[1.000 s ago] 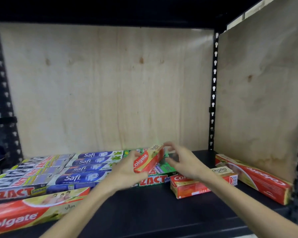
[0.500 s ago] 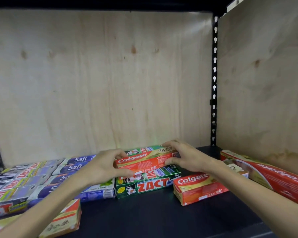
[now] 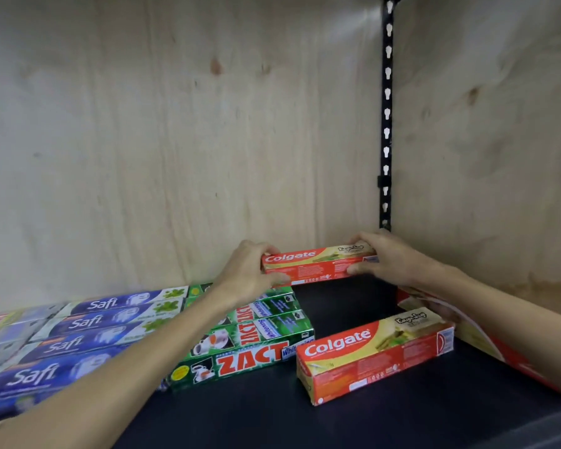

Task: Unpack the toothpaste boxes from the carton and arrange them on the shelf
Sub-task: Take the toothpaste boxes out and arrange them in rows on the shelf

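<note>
Shifted rightward off the ZACT boxes [image 3: 240, 345], both hands' fingers [image 3: 366, 239] grip the Colgate box [image 3: 318, 265].

A red and yellow Colgate box [image 3: 318, 265] lies lengthwise near the back of the dark shelf [image 3: 337, 426]. Another Colgate box [image 3: 374, 359] lies flat in front of it. Green Zact boxes [image 3: 259, 345] and blue Safi boxes [image 3: 88, 335] lie in rows to its left.

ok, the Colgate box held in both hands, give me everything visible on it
The held Colgate box is a long red and yellow cardboard carton with white Colgate lettering on top and fine print on its front side. It looks closed and undented. It lies level, lengthwise along the plywood back wall, at the rear of the dark shelf, right of the green Zact boxes. The left hand grips its left end, the right hand its right end.
</note>
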The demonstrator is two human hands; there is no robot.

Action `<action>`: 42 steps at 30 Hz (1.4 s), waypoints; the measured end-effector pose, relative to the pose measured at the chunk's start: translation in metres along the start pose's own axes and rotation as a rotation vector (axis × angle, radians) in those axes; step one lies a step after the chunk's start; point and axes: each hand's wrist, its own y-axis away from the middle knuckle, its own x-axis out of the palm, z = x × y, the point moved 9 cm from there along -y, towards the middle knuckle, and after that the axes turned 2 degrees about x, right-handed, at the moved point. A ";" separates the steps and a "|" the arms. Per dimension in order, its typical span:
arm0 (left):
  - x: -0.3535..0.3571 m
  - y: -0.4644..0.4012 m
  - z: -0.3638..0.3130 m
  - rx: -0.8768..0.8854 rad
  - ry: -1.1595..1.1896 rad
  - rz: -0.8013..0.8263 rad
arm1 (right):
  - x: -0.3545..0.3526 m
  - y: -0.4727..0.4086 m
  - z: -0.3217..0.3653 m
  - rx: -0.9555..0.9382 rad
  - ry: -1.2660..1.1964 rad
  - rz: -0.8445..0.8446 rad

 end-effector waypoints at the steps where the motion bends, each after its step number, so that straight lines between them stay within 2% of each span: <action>1: 0.008 -0.006 0.000 -0.010 0.022 0.010 | 0.002 -0.003 -0.008 0.023 0.020 0.017; 8: 0.031 -0.027 0.012 -0.156 0.220 -0.046 | 0.020 -0.024 -0.046 0.149 0.080 0.093; 15: 0.051 -0.041 0.008 -0.161 0.093 -0.055 | 0.024 -0.035 -0.058 0.218 0.119 0.065; 20: 0.049 -0.043 0.006 -0.142 -0.208 -0.164 | 0.026 -0.036 -0.063 0.262 0.112 0.037; 23: 0.051 -0.041 0.006 -0.189 -0.188 -0.107 | 0.019 -0.030 -0.061 0.274 0.102 0.010; 27: 0.048 -0.028 -0.005 -0.162 -0.122 -0.041 | -0.006 -0.010 -0.043 0.167 0.136 -0.127; 30: 0.035 0.002 -0.030 -0.044 0.039 -0.027 | -0.012 0.019 -0.017 -0.011 0.025 -0.089; 34: 0.021 0.060 -0.067 0.114 0.087 0.013 | -0.016 0.072 0.008 -0.142 0.055 -0.047; 36: 0.018 0.087 -0.079 0.200 -0.026 0.027 | -0.016 0.095 0.011 -0.163 0.140 0.006; 39: 0.029 0.116 -0.081 0.223 -0.281 0.160 | -0.004 0.122 0.002 -0.147 0.229 0.188; 42: 0.031 0.126 -0.084 0.212 -0.299 0.187 | -0.006 0.134 0.006 -0.196 0.212 0.218</action>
